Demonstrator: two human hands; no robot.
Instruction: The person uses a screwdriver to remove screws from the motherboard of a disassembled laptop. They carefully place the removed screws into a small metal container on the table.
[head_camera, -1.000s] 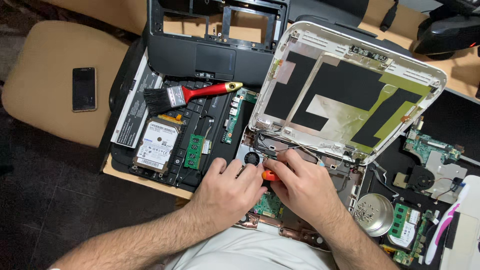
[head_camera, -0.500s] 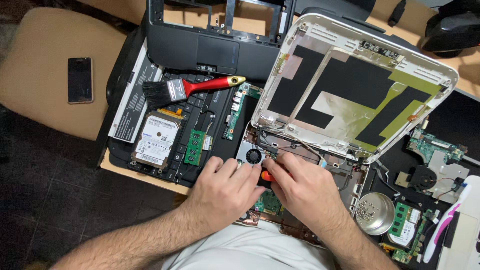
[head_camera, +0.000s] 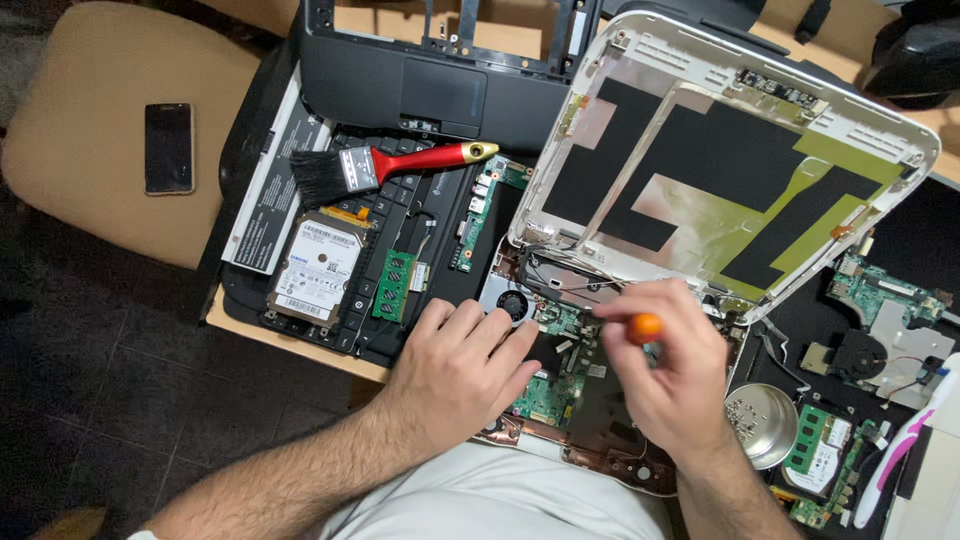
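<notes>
Right in the lower middle of the frame, the left hand (head_camera: 455, 365) lies flat, fingers spread a little and holding nothing, palm down on the edge of the opened laptop base (head_camera: 560, 395). Its fingertips sit just beside the small round fan (head_camera: 512, 303) and touch the green circuit board (head_camera: 545, 395) area. To its right, the right hand (head_camera: 670, 375) is curled tight around a screwdriver with an orange handle (head_camera: 645, 327); only the orange end shows between thumb and fingers, and the tip is hidden under the hand, so where it meets the board cannot be told.

Just above the right hand, the white laptop lid (head_camera: 730, 160) stands tilted open, its inside lined with black and yellow-green patches and silver foil. Loose wires (head_camera: 560, 270) run along its lower left corner, close to the fan.

Left of the hands, a dark keyboard (head_camera: 400, 250) lies flat with parts spread over it: a silver hard drive (head_camera: 317, 270) at centre left, a green memory stick (head_camera: 397, 285) just beside it, and a paintbrush with a red handle (head_camera: 385, 165) above them, bristles pointing left. A black palm-rest frame (head_camera: 440, 85) sits at the top of the picture.

Upper left, a dark phone (head_camera: 168, 147) rests on a tan chair seat (head_camera: 90, 230). Lower right, a round metal tin (head_camera: 762, 423) sits just beside the right wrist, with more green boards (head_camera: 885, 290) beyond it.
</notes>
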